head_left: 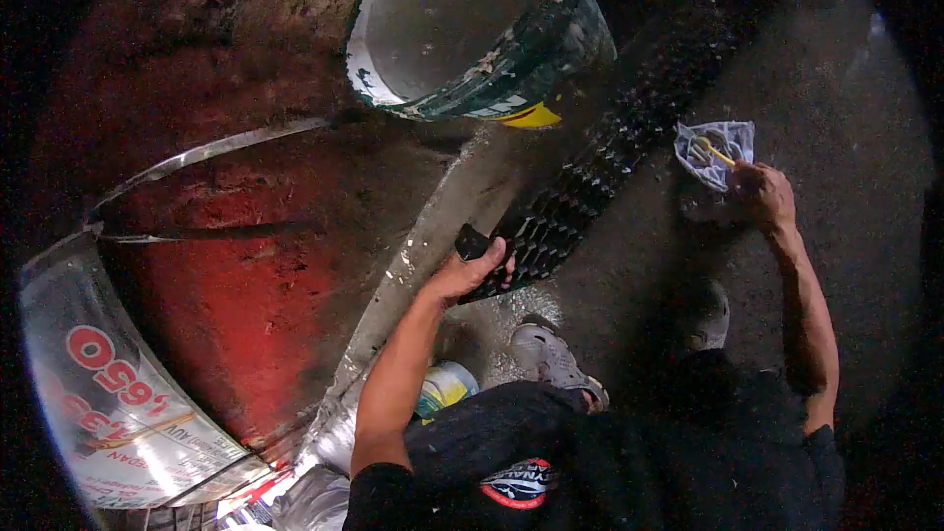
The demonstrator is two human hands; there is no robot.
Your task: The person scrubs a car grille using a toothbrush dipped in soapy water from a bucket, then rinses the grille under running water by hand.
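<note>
My left hand (470, 270) is closed round the near end of a long black object with a studded, mesh-like surface (580, 202), which runs diagonally up to the top right. Off to the right, my right hand (767, 194) is closed at the edge of a clear plastic bag (728, 138). A thin yellow stick-like item (721, 154) shows at the bag, near my fingers. Whether my fingers hold the stick, the bag or both is too small to tell.
A large green bucket (492, 88) of grey liquid stands at the top centre. At the lower left is a printed clear sheet (128, 393) beside a red surface (256, 324). A yellow-and-blue container (448, 388) sits by my left forearm, near a grey shoe (551, 356).
</note>
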